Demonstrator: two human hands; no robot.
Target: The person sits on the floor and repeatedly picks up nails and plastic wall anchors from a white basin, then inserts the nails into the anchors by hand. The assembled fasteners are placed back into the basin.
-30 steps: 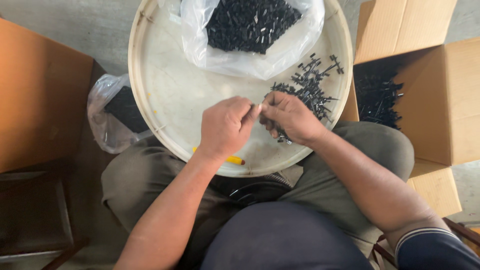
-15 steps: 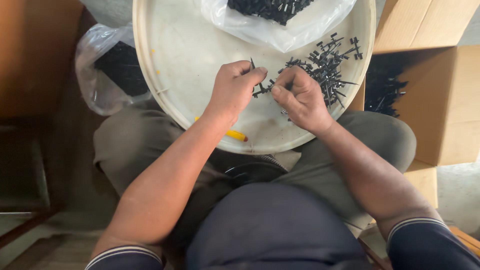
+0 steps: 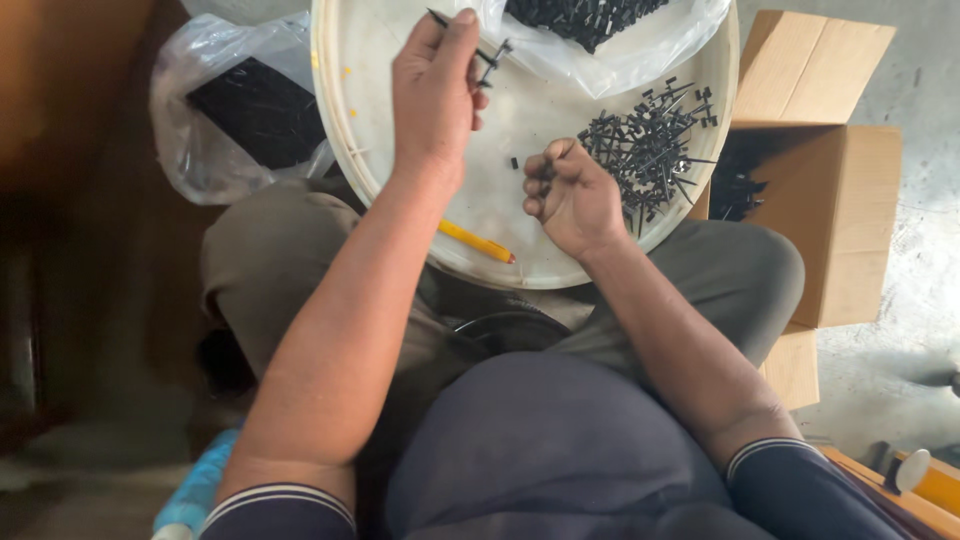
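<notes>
left hand (image 3: 432, 90) pinches a thin black part (image 3: 478, 52) at tray (image 3: 400, 215) 11 o'clock | right hand (image 3: 572, 195) fisted, hold unclear, 9 o'clock of loose black parts (image 3: 655, 145)

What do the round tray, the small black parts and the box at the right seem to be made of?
Round tray: probably plastic, cream, dull and scuffed, with a moulded rim.
Small black parts: likely moulded plastic, matte black, thin stems with cross pieces; metal cannot be ruled out.
Box: brown corrugated cardboard, going by its folded flaps.
</notes>
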